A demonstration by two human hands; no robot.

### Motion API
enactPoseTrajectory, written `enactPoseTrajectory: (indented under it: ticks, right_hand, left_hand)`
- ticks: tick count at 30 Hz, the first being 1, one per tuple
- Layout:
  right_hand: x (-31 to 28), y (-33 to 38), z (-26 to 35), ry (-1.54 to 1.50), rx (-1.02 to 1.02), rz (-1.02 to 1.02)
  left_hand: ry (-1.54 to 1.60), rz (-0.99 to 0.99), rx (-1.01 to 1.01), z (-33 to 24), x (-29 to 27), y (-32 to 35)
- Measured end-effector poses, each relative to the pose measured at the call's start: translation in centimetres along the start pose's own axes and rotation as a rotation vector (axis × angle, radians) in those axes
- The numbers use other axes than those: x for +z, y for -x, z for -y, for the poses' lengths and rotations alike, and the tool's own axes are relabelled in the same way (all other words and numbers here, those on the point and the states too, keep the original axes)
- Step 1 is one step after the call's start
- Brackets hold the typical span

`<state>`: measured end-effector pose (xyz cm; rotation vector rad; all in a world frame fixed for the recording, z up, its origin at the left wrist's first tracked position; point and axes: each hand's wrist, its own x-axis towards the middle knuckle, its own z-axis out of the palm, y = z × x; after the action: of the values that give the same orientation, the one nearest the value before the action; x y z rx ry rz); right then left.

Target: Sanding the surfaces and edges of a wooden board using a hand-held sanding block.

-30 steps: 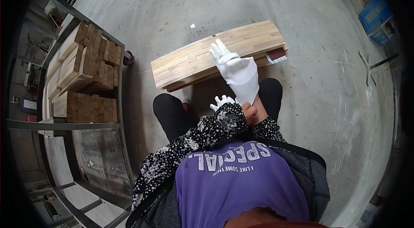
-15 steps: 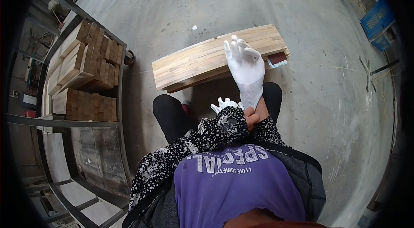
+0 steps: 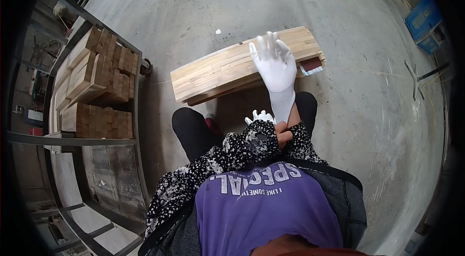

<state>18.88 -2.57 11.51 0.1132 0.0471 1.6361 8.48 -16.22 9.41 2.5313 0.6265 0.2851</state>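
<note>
A worker, gloved on one side and bare on the other, bends over a shop floor (image 3: 368,111), the white glove (image 3: 282,101) drawn over the right hand (image 3: 276,69) and its ribbed cuff meeting the bare fingers of the left hand (image 3: 283,135). The left grip is closed, apparently pinching the cuff at the wrist; the right grip is empty, its gloved fingers spread apart. The glove lies straight ahead of the left grip, its long axis running forward from the cuff and leaning slightly left toward the fingertips, crosswise to the stack of boards (image 3: 213,73), which slants from near left to far right beyond the knees. A second white glove (image 3: 260,116) pokes out past the patterned left sleeve (image 3: 249,141), just left of the cuff and nearer the left hand; whether that hand holds it cannot be told. A dark red block (image 3: 310,64) sits at the stack's right end.
</note>
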Motion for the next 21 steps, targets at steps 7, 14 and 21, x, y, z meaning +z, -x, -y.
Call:
enactPoseTrajectory:
  ticks: [7, 14, 21]
  right_hand:
    - [0.8, -0.2, -0.4, 0.217, 0.034, -0.027]
    - [1.2, -0.6, -2.0, 2.397, -0.804, 0.364]
    - [3.5, -0.4, -2.7, 3.065, -0.824, 0.356]
  left_hand:
    - [0.0, -0.183, 0.029, 0.6, 0.8, 0.1]
    - [0.173, -0.738, -0.314, 2.4, -2.6, -1.6]
    - [0.1, -0.747, -0.392, 3.4, -5.5, -1.2]
